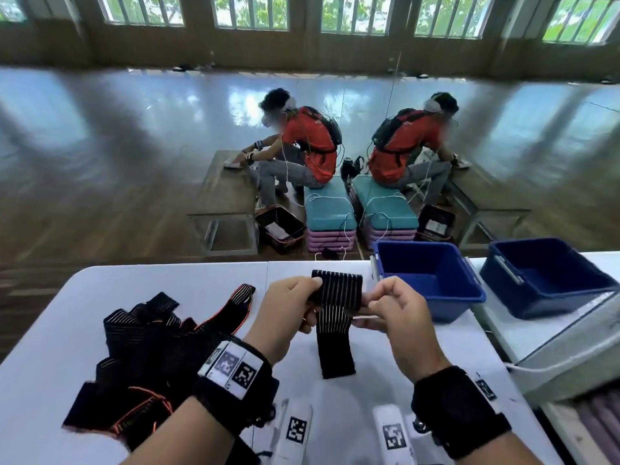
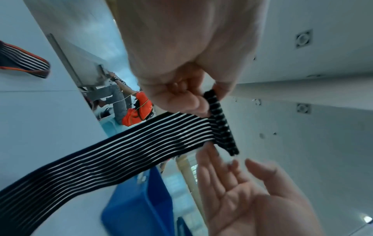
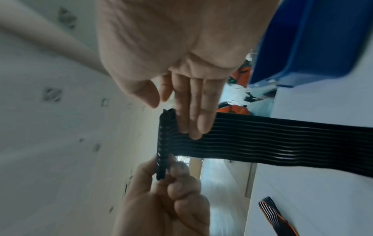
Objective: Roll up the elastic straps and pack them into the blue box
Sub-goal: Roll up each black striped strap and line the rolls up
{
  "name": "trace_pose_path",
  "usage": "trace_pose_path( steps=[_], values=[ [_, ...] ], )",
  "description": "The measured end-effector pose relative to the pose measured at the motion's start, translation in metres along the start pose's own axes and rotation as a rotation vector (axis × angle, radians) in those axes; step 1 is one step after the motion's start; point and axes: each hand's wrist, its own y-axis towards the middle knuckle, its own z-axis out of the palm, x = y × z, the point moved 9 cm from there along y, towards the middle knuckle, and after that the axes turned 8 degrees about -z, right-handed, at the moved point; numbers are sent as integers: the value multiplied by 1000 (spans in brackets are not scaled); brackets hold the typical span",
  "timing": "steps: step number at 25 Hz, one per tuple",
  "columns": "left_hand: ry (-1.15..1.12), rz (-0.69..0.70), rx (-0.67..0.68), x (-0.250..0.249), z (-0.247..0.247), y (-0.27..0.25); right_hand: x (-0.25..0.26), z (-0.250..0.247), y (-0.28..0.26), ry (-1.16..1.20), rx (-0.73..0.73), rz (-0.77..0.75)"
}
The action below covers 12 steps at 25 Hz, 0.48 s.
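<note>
Both forearms are bare. A wide black band [image 1: 235, 387] wraps the left wrist and carries a white plate printed with two square black-and-white codes. A similar black band [image 1: 461, 411] wraps the right wrist, with a small code tag at its edge.

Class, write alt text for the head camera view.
Two hands, left hand and right hand, hold a black striped strap above a white table. A pile of straps lies left; a blue box stands right.
</note>
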Motion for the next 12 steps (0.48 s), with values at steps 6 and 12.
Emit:
trace_pose_path(
  steps=[6, 12],
  values=[
    [124, -83, 243, 77, 1, -4, -102, 40, -22, 378, 135, 686],
    [189, -306, 226, 181, -16, -36, -176, 56, 16, 740, 132, 807]
  ],
)
